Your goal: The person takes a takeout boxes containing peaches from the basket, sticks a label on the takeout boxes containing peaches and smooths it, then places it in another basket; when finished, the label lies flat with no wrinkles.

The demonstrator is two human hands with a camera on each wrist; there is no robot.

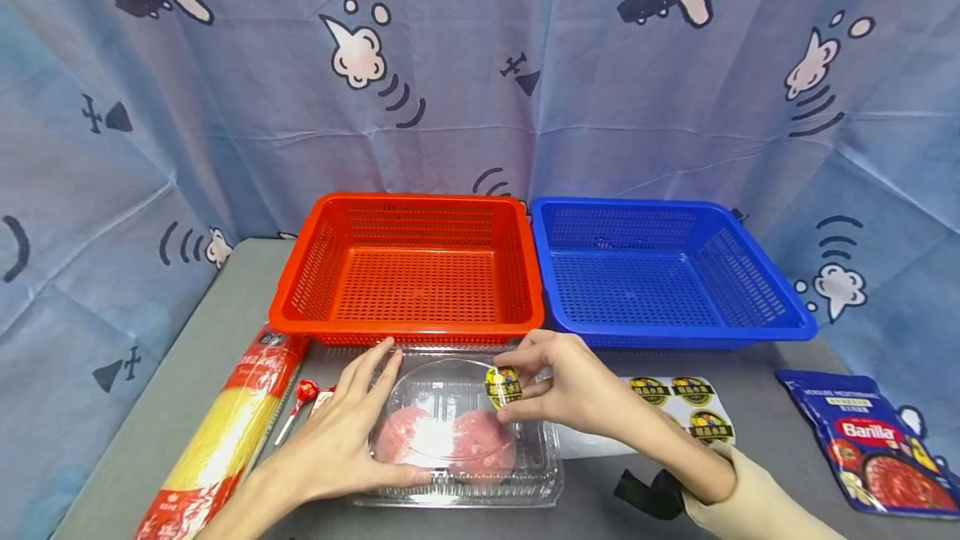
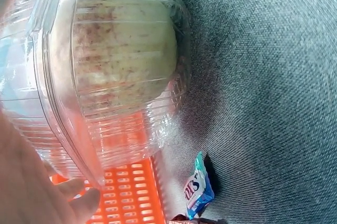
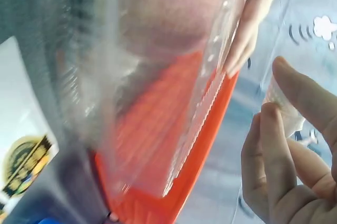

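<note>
A clear plastic clamshell box point(image 1: 536, 473) with two peaches point(image 1: 483, 444) inside lies in front of the baskets, its lid down. My left hand point(image 1: 341, 432) rests on its left side, fingers spread toward the back corner and the thumb along the front edge. Between thumb and fingertips, my right hand point(image 1: 558, 382) pinches a round black-and-yellow sticker point(image 1: 503, 387) over the lid's right part. The right wrist view shows the back of that sticker point(image 3: 284, 111), pale and slightly bent. To the right lies a white sheet of matching stickers point(image 1: 720, 398), partly under the right forearm.
A red basket point(image 1: 405, 327) and a blue basket point(image 1: 675, 332) stand behind the box. At left are a pack of noodles point(image 1: 225, 415) and a red lollipop point(image 1: 306, 391). A small wrapped candy point(image 2: 199, 188) lies beside the box. A Barilla pouch point(image 1: 873, 440) lies far right.
</note>
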